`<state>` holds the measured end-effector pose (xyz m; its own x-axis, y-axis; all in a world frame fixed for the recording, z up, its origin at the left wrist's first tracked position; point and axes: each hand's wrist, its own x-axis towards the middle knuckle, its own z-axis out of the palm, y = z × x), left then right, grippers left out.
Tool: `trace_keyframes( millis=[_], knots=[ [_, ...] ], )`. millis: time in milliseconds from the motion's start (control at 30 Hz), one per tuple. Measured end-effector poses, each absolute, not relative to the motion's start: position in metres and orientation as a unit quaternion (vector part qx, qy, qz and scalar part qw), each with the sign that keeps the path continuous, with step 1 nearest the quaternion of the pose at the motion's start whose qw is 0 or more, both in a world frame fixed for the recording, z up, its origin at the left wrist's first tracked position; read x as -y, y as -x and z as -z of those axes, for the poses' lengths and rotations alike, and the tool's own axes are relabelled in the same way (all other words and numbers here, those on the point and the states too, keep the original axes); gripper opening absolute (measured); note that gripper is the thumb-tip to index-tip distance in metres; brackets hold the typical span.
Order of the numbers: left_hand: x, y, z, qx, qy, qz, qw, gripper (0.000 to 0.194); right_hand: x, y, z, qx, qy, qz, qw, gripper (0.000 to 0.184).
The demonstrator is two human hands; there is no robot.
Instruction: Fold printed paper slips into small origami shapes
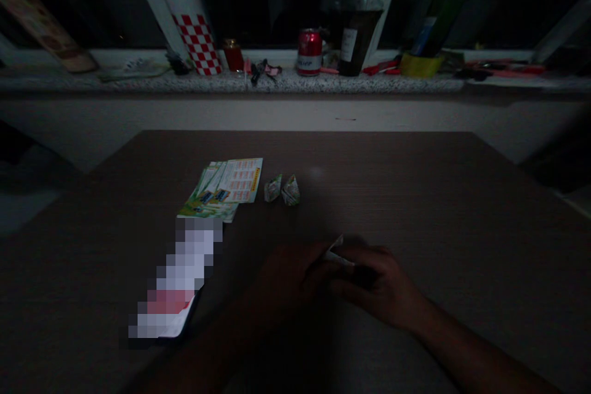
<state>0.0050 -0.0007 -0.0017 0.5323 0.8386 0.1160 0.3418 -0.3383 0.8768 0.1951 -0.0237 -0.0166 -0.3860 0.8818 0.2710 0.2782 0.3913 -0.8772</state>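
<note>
Both hands meet low over the table, closed on a small folded piece of paper (340,257) whose pale edge and pointed corner show between the fingers. My left hand (293,268) is dark, and its fingertips are partly hidden. The thumb and fingers of my right hand (381,280) pinch the paper from the other side. Beyond the hands stand two small folded paper shapes, a left one (273,188) and a right one (290,191), both pointed and printed. Left of them lies a fanned stack of printed paper cards (244,180) in green and white.
A phone (182,329) with a lit, blurred-out screen lies left of my hands on the brown table (392,178). Behind, the windowsill (277,81) bears a red-checked white bottle (198,43), a red can (309,52), a dark cup (357,43) and a green bottle (446,3).
</note>
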Motion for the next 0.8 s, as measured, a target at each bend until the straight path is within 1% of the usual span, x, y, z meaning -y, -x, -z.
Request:
trace_keyframes(
  millis=[100, 167, 233, 300, 400, 467, 500, 567, 667, 800],
  knots=[
    [0.001, -0.006, -0.004, -0.398, -0.737, -0.303, 0.454, 0.019, 0.023, -0.197, 0.021, 0.719, 0.400, -0.345, 0.451, 0.028],
    [0.000, -0.007, -0.005, -0.389, -0.732, -0.320, 0.458, 0.020, 0.022, -0.198, 0.022, 0.713, 0.400, -0.322, 0.478, 0.023],
    [0.000, -0.007, -0.004, -0.378, -0.738, -0.329, 0.452, 0.021, 0.020, -0.199, 0.022, 0.721, 0.387, -0.316, 0.480, 0.013],
    [0.000, -0.005, -0.004, -0.383, -0.742, -0.320, 0.448, 0.025, 0.019, -0.201, 0.020, 0.736, 0.365, -0.317, 0.475, 0.008],
    [0.000, 0.001, -0.005, -0.406, -0.740, -0.321, 0.429, 0.040, 0.018, -0.202, 0.017, 0.765, 0.337, -0.313, 0.452, 0.011],
    [0.000, 0.004, -0.007, -0.382, -0.757, -0.329, 0.416, 0.045, 0.019, -0.203, 0.015, 0.780, 0.329, -0.308, 0.434, 0.013],
    [0.000, 0.005, -0.007, -0.357, -0.769, -0.332, 0.413, 0.044, 0.019, -0.204, 0.014, 0.786, 0.328, -0.304, 0.426, 0.014],
    [-0.002, 0.005, -0.008, -0.318, -0.789, -0.334, 0.406, 0.036, 0.019, -0.205, 0.013, 0.795, 0.332, -0.294, 0.413, 0.016],
    [-0.004, 0.003, -0.008, -0.324, -0.787, -0.339, 0.401, 0.020, 0.019, -0.205, 0.011, 0.801, 0.335, -0.288, 0.404, 0.014],
    [-0.002, -0.002, -0.006, -0.346, -0.741, -0.379, 0.432, 0.012, 0.019, -0.202, 0.011, 0.777, 0.338, -0.284, 0.450, 0.013]
  ],
)
